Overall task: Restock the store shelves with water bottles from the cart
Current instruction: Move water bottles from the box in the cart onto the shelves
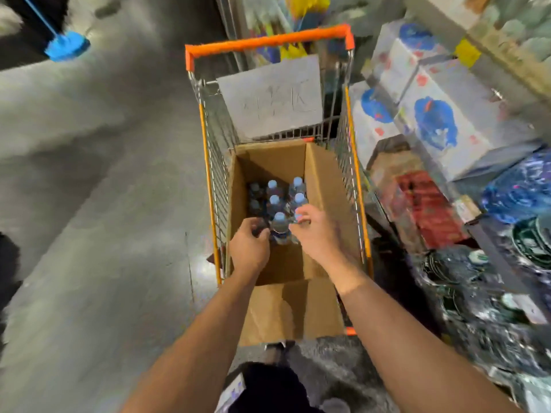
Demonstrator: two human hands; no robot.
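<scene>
Pickup step, both hands down in the cardboard box inside the cart. Left hand has fingers curled round the top of a dark-capped bottle at the near-left corner of the pack. Right hand has thumb and fingers pinching the cap end of a blue-capped bottle on the right side. Neither looks lifted yet (bases hidden, so can't tell for sure).

Remaining water bottles stand upright, touching each other, packed toward the far-left part of the box; near part of the box floor is bare.

Next move, my guess: straight vertical pull on both, high enough to clear the box wall and the cart's wire rim, then swing right toward the shelves.

Edges to mind: the tall right flap stands just beside the right hand, w/ the orange-edged cart rail beyond it. Near flap folds out toward the body. Room: open floor on the left, wide. Right side is tight, shelf goods close to the cart. Far end: grey board and orange handle; a blue broom lies well apart, far left.
</scene>
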